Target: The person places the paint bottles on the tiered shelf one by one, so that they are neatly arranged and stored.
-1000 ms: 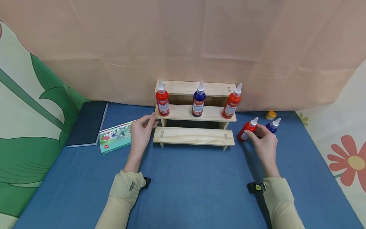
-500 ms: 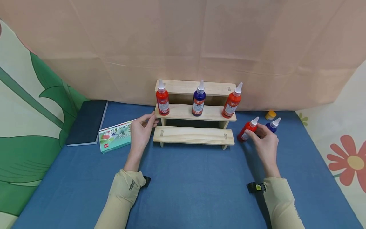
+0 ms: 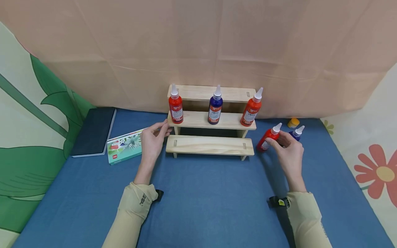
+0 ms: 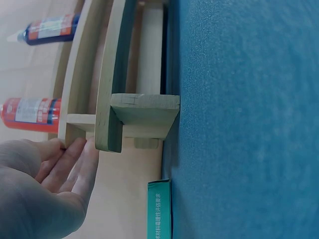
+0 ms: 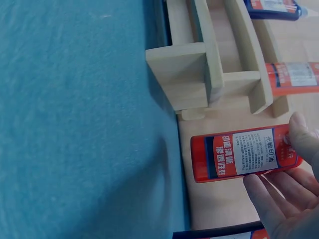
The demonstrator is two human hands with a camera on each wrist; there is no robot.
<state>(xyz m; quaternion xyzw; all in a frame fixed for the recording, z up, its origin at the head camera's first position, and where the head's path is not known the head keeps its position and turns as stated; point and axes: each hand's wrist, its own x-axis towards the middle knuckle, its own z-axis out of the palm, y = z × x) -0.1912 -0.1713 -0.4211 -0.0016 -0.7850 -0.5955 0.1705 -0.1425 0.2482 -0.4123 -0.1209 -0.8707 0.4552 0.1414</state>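
A three-step wooden display rack (image 3: 210, 144) stands on the blue-covered table. My left hand (image 3: 152, 139) holds the left end of its middle step, thumb and fingertips at the plank's edge. On that step stand a red ink bottle (image 3: 176, 113) at left, a dark blue one (image 3: 214, 112) in the middle and an orange-red one (image 3: 250, 113) at right. My right hand (image 3: 288, 151) pinches another red ink bottle (image 5: 244, 154) between thumb and fingers, tilted, right of the rack. Behind that hand, a second blue bottle (image 3: 296, 133) is partly hidden.
A yellow-capped container (image 3: 293, 123) sits at the back right. On the left lie a dark notebook (image 3: 94, 132) and a green box (image 3: 124, 147). A beige cloth (image 3: 198, 51) hangs behind the rack.
The right hand and its red bottle have shifted slightly up and right, covering more of the blue bottle behind. My left hand stays at the rack; the whole head view has moved slightly.
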